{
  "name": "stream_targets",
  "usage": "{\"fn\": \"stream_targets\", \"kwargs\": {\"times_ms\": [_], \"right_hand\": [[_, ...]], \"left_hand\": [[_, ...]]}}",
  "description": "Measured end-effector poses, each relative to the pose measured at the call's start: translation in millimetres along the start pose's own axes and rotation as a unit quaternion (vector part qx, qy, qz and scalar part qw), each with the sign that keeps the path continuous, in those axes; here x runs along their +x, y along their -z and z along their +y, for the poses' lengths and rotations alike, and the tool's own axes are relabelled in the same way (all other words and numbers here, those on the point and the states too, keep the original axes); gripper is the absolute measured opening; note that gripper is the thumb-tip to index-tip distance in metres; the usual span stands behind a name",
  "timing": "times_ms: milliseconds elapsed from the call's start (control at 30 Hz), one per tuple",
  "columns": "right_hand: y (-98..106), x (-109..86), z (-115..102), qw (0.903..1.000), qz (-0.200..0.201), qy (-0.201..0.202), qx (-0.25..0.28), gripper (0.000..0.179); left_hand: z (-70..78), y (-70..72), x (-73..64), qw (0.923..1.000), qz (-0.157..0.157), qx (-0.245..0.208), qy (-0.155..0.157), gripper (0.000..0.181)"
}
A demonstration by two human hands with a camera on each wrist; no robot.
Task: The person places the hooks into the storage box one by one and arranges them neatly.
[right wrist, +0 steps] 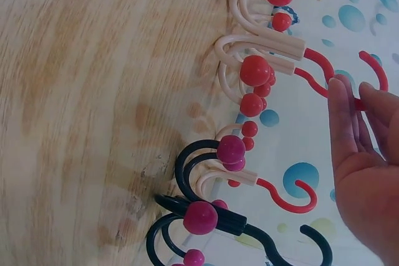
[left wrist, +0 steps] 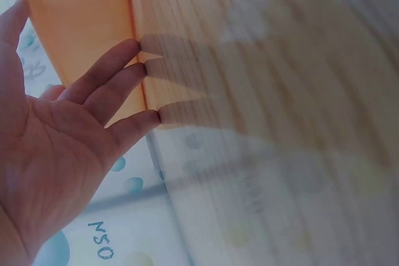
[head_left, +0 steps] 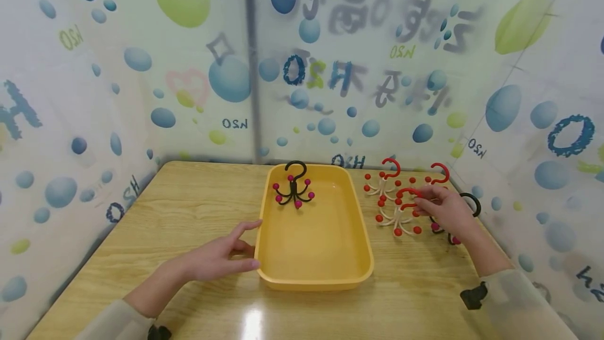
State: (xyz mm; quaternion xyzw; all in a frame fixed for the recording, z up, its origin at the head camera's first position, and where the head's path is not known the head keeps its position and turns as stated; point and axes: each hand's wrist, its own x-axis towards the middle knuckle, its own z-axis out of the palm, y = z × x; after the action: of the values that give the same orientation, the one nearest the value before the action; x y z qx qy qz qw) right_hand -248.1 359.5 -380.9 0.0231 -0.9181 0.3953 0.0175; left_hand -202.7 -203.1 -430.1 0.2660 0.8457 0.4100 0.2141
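Note:
My right hand (head_left: 445, 211) pinches the red hook of a cream octopus-style hanger (head_left: 398, 218), whose curved arms end in red balls. It stands upright to the right of a yellow tray (head_left: 366, 240). Just behind it is another cream hanger (head_left: 383, 187). With fingers spread, my left hand (head_left: 214, 258) touches the tray's left wall; in the left wrist view its fingertips (left wrist: 153, 117) meet the tabletop beside that wall. Inside the tray, towards the back left, stands a black hanger (head_left: 293, 187) with magenta balls.
Beyond my right hand shows the red hook (head_left: 441, 172) of another cream hanger. Black hangers with magenta balls (right wrist: 199, 218) stand near the table's right edge, partly hidden by the hand in the head view. Printed curtains (head_left: 198, 135) enclose the wooden table (head_left: 189, 198) behind and at both sides.

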Motion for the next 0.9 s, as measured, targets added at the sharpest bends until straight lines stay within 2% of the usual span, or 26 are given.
{"fn": "stream_targets", "kwargs": {"times_ms": [367,567,767,900], "right_hand": [[-5.3,-2.2,-5.0,0.9998,0.015,0.001,-0.016,0.045],[-1.9,-6.5,-12.0,0.9992,0.024,0.029,-0.013,0.047],[-1.5,-8.7,-22.0,0.9968,0.044,0.066,0.008,0.040],[-2.4,-10.3,-34.8,0.9952,0.058,0.077,0.015,0.039]], "left_hand": [[0.4,-0.1,-0.4,1.0000,0.005,0.007,0.000,0.086],[-0.3,-0.1,0.5,0.9998,0.005,0.012,0.014,0.086],[0.0,0.2,0.9,0.9998,0.004,0.012,0.012,0.087],[-0.2,0.1,0.2,0.9999,0.004,0.007,0.008,0.087]]}}
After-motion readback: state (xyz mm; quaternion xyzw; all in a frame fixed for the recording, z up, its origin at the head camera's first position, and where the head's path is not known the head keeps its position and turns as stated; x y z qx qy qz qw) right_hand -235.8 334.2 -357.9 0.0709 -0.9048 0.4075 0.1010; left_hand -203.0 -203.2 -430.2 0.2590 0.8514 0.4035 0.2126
